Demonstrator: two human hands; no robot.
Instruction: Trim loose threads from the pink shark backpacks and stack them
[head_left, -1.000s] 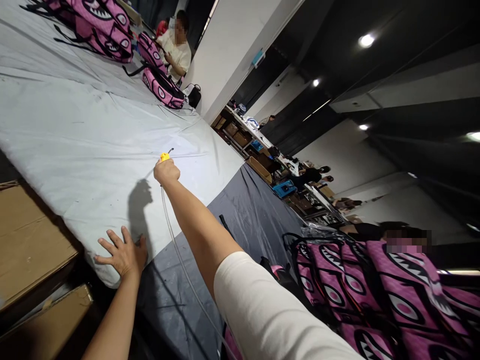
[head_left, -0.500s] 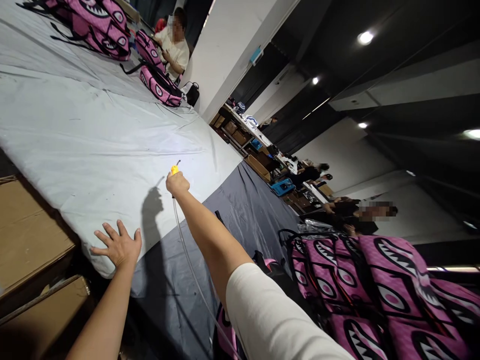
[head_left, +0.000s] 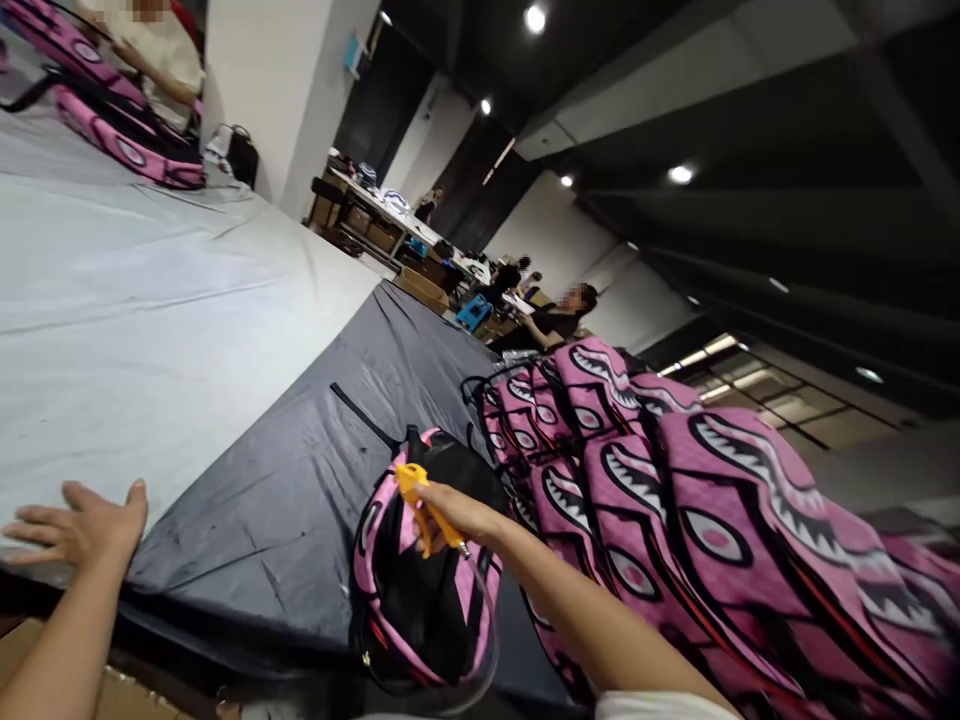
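Observation:
A yellow air blow gun (head_left: pixel 411 482) with a clear hose (head_left: pixel 491 640) is gripped in my right hand (head_left: pixel 455 512). Beneath and behind it lies a pink and black backpack (head_left: pixel 420 600) on the grey cloth (head_left: pixel 277 500), one black strap stretching away from it. My left hand (head_left: pixel 94 525) has its fingers spread over the near edge of the white cloth (head_left: pixel 172 330), apart from the backpack. Whether the left palm touches the cloth I cannot tell.
Pink shark-face backpacks (head_left: pixel 637 500) are piled along the right side. More pink bags (head_left: pixel 127 135) lie at the far left near a seated person (head_left: pixel 157 60). Cardboard (head_left: pixel 127 695) is below the table's near edge. Farther back are a worktable (head_left: pixel 390 200) and another person (head_left: pixel 555 320).
My right hand has swung the blow gun from above the white cloth to the backpack on the right. The view has turned right; my left hand stays spread.

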